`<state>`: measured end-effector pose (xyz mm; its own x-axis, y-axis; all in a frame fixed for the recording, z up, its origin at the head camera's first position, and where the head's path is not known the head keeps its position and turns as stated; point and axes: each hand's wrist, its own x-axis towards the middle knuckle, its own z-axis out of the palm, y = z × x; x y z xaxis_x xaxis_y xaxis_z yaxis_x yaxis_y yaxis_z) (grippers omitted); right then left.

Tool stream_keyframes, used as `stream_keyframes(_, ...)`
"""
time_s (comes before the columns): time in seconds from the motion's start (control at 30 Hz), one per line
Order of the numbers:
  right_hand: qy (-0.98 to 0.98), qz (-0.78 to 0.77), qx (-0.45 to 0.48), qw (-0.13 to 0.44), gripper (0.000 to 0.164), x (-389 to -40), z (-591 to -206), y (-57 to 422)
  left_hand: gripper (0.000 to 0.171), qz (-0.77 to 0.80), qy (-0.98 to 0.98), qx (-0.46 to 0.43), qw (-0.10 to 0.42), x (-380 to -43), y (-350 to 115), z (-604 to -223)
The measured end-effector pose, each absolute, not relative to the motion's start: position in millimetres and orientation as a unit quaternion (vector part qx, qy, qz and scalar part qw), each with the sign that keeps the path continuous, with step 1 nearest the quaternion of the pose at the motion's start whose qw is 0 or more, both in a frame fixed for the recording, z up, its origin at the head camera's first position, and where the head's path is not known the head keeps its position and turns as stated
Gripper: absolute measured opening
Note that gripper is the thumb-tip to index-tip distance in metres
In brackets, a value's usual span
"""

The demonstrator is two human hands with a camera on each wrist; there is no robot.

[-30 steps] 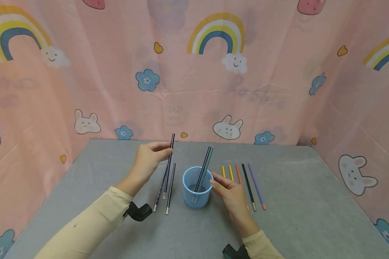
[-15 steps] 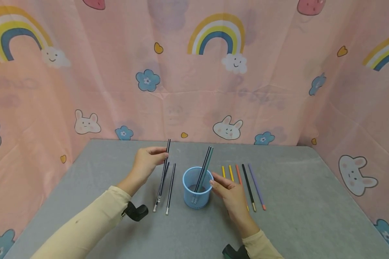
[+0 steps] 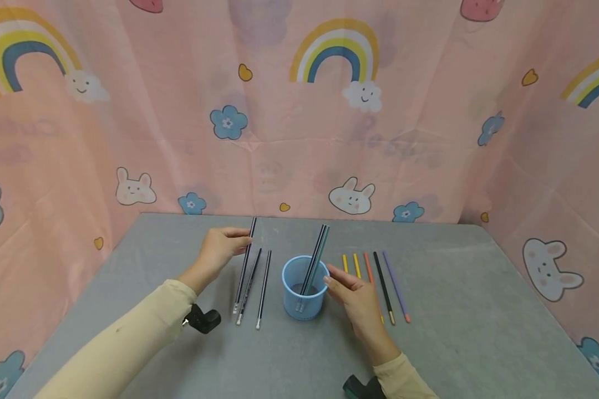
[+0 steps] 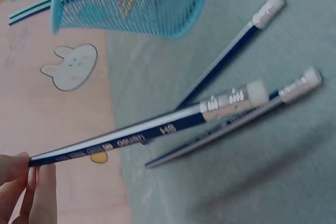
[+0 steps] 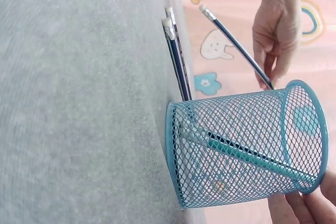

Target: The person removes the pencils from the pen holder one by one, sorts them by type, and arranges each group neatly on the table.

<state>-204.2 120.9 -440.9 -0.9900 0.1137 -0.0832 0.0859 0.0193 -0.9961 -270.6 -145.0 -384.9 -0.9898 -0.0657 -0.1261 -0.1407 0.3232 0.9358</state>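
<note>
My left hand (image 3: 217,252) pinches a dark blue-and-white striped pencil (image 4: 152,129) near its far end. The pencil slants with its white eraser toward me, raised above the table in the right wrist view. Two similar pencils lie just to its right, one dark (image 3: 249,285) and one striped (image 3: 263,289). With thumb and fingers at the rim, my right hand (image 3: 358,302) holds a light blue mesh pencil cup (image 3: 303,308) standing upright. Dark striped and green pencils (image 3: 315,260) lean inside it, eraser ends down.
Right of the cup, several coloured pencils lie in a row, among them an orange one (image 3: 368,269), a black one (image 3: 383,288) and a purple one (image 3: 396,287). My right hand partly covers some. A pink patterned cloth (image 3: 299,155) hangs behind the grey table (image 3: 469,310).
My left hand has moved left and a little toward me with the striped pencil, away from the cup and past the lying dark pencil. The right hand and cup have stayed put.
</note>
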Motion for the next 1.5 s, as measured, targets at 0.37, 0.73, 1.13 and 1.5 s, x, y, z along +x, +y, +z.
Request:
stream_keyframes(0.37,-0.709,0.702,-0.067,0.01,0.036,-205,-442,122,0.03,0.576,0.81,-0.08,0.072,-282,-154,-401)
stream_keyframes(0.73,-0.707,0.704,-0.067,0.01,0.035,-207,-443,122,0.027,0.531,0.837,-0.101,0.084,-286,-160,-416)
stream_keyframes(1.13,-0.708,0.703,-0.064,0.007,0.036,-206,-444,123,0.026,0.516,0.845,-0.105,0.089,-290,-159,-430)
stream_keyframes(1.5,-0.705,0.705,-0.072,0.009,0.035,-207,-444,122,0.025,0.509,0.848,-0.117,0.093,-294,-162,-437)
